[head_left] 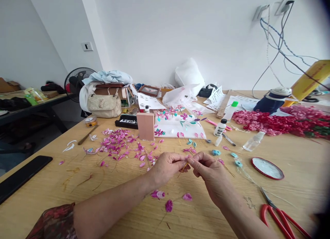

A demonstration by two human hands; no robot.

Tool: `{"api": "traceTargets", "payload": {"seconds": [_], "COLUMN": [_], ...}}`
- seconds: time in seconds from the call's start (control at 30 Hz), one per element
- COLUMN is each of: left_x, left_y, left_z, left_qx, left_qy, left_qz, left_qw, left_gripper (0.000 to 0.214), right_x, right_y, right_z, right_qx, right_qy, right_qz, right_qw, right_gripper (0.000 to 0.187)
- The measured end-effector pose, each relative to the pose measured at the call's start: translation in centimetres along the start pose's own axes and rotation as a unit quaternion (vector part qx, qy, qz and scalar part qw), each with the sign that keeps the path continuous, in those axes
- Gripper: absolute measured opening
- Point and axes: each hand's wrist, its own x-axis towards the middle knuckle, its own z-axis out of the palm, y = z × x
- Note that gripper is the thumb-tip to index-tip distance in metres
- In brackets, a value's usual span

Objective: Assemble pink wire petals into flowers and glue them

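My left hand [167, 166] and my right hand [206, 170] meet above the middle of the wooden table [51, 197]. Both are closed in a pinch on a small pink petal with a thin golden wire stem [184, 166] held between the fingertips. Loose pink petals [118, 144] lie scattered to the left, and a few more petals [168, 205] lie just below my hands. A white board with finished pink flowers and teal leaves [180, 125] lies beyond my hands.
Red-handled scissors [277, 215] lie at the front right, beside a red-rimmed lid [267, 168]. Small glue bottles [220, 127], a clear bottle [253, 141], a pink block [145, 126] and a heap of red and pink flowers [278, 122] stand further back. A black bar [23, 173] sits at left.
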Motion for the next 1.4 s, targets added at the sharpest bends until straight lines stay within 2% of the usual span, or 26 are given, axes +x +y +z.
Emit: {"api": "traceTargets", "payload": {"seconds": [0.27,0.53,0.7,0.77,0.83,0.9,0.97,1.07,1.17,1.27,1.4], "left_x": [0.2,0.1,-0.2,-0.4,-0.5,-0.5,-0.6,-0.5,-0.3,-0.1,0.2], "left_y": [-0.2,0.0,0.5,0.3,0.0,-0.4,-0.6,-0.6,-0.5,-0.6,-0.5], "left_z": [-0.7,-0.9,-0.9,-0.6,-0.1,0.3,0.6,0.5,0.1,-0.2,-0.5], "left_qx": [0.08,0.066,0.034,0.035,0.066,0.12,0.17,0.202,0.192,0.156,0.108], "left_qy": [-0.04,-0.08,-0.134,-0.107,-0.038,0.031,0.061,0.06,0.057,0.062,0.048], "left_qz": [-0.003,0.0,0.017,0.008,0.001,0.016,0.046,0.084,0.087,0.042,-0.016], "left_qw": [0.996,0.995,0.99,0.994,0.997,0.992,0.982,0.974,0.976,0.985,0.993], "left_gripper": [0.016,0.017,0.022,0.019,0.026,0.029,0.024,0.011,0.005,0.002,0.009], "right_x": [0.1,0.1,-0.1,-0.2,-0.3,-0.3,-0.3,-0.2,0.0,0.2,0.3], "right_y": [0.1,0.3,0.0,-0.2,-0.3,-0.3,-0.2,-0.2,-0.2,0.0,-0.2], "right_z": [0.0,-0.1,-0.1,-0.1,-0.1,-0.1,-0.1,-0.1,-0.3,-0.5,-0.6], "right_qx": [-0.007,0.021,0.032,0.033,0.042,0.049,0.047,0.03,0.01,0.01,0.022], "right_qy": [-0.012,-0.035,-0.013,0.0,0.01,0.021,0.029,0.028,0.015,0.006,-0.002], "right_qz": [-0.01,-0.036,-0.026,-0.02,-0.015,-0.01,-0.007,-0.007,-0.005,0.001,0.008], "right_qw": [1.0,0.999,0.999,0.999,0.999,0.999,0.998,0.999,1.0,1.0,1.0], "right_gripper": [0.033,0.022,0.022,0.021,0.02,0.021,0.022,0.024,0.024,0.026,0.027]}}
